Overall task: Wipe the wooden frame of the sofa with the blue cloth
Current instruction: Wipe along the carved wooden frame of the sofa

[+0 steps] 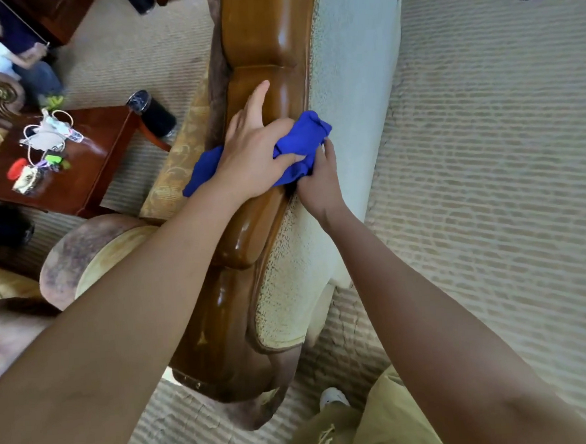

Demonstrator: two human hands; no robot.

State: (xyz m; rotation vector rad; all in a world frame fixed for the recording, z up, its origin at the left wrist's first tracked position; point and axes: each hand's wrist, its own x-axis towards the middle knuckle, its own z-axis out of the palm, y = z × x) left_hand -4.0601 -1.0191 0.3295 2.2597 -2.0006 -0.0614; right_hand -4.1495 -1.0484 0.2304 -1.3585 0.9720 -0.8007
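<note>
A crumpled bright blue cloth (pixel 300 146) lies on the glossy carved brown wooden frame (pixel 256 42) along the top of the sofa back, beside its pale cream upholstery (pixel 354 63). The left hand (pixel 256 148) presses on the cloth, forefinger stretched along the wood and the other fingers curled into the fabric. The right hand (pixel 318 179) pinches the cloth's near edge. A dark red wooden worktop (pixel 104 137) stands at left.

A living room, by the look of it: ribbed beige carpet (pixel 485 141) underfoot, a carved wooden-framed sofa (pixel 260 45), upholstered armchairs (pixel 91 254), and a low dark-wood bench (pixel 104 137) strewn with small clutter.
</note>
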